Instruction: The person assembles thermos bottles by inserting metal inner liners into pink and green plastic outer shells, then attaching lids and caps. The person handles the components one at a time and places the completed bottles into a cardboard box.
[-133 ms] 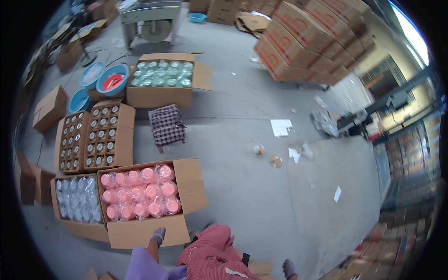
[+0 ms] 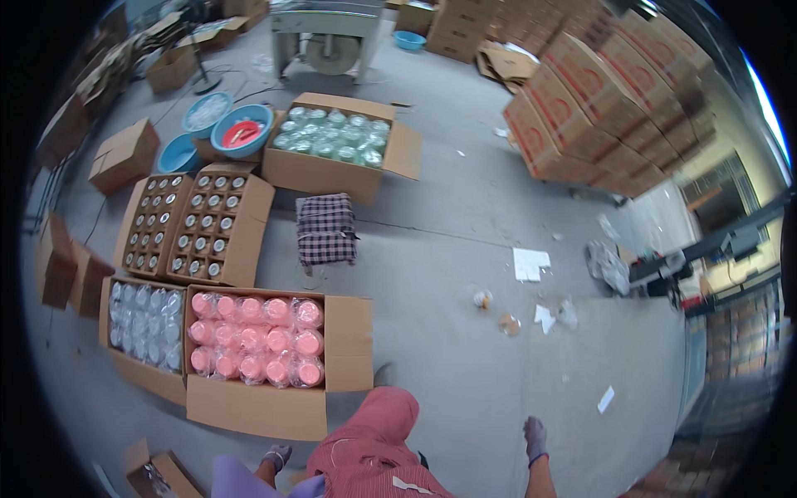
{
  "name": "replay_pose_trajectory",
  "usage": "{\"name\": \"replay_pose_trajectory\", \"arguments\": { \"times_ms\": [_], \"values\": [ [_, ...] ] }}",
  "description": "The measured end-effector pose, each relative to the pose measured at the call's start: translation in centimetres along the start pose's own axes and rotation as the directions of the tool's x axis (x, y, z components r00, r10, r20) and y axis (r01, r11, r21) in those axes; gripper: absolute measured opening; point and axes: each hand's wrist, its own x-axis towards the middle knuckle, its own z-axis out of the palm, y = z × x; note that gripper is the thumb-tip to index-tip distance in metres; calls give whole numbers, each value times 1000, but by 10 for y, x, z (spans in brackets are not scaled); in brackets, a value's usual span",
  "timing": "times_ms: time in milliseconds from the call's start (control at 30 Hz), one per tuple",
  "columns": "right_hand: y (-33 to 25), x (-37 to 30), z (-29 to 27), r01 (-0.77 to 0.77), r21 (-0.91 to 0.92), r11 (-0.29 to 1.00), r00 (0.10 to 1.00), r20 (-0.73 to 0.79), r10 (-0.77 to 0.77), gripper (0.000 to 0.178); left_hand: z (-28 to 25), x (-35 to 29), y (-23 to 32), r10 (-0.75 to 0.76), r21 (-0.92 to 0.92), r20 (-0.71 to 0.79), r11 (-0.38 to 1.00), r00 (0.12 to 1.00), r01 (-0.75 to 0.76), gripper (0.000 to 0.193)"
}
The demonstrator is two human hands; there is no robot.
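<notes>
My left hand (image 2: 278,456), in a grey-purple glove, hangs by my left leg, just below the front flap of an open carton (image 2: 257,408). Pink-lidded jars (image 2: 251,339) in clear plastic wrap fill that carton in rows. On the other side, my right hand (image 2: 536,438), gloved alike, hangs over bare floor, touching nothing. Both hands look empty, with fingers loosely stretched. Left of the pink jars, another carton (image 2: 149,372) holds clear-wrapped, pale-topped items (image 2: 149,325). Behind are two divided cartons (image 2: 249,249) of silver-lidded jars (image 2: 198,243).
A carton (image 2: 320,174) of green-topped wrapped jars stands farther back, beside blue basins (image 2: 241,149). A low plaid-covered seat (image 2: 326,230) is near it. Stacked cartons (image 2: 598,108) rest on a wheeled base at the back right. Paper scraps (image 2: 531,264) and plastic (image 2: 608,267) litter the floor.
My view has swung, so the scene sits differently. My left hand has dropped away from the carton's front flap. My right hand and forearm show more fully.
</notes>
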Motion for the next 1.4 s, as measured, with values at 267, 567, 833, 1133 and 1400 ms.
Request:
{"name": "replay_pose_trajectory", "arguments": {
  "times_ms": [267,567,833,1133,1400],
  "values": [
    [-191,140,219,447,-296,844,711,691,-134,44,-60,92,165,-143,-467,-163,883,976,51,30],
    [-257,359,302,959,-275,-68,283,926,250,53,-319,111,472,86,-732,-628,273,774,-624,49],
    [-576,269,559,596,-592,542,607,774,178,35,-284,114,418,-809,-977,-166,58,564,-205,42],
    [-687,130,764,764,-402,505,370,914,167,36,-188,196,383,-626,-879,-380,473,682,-56,26],
    [-662,-7,930,918,-309,251,284,950,132,31,-410,189,206,-704,-968,-249,156,665,-197,28]
  ]
}}
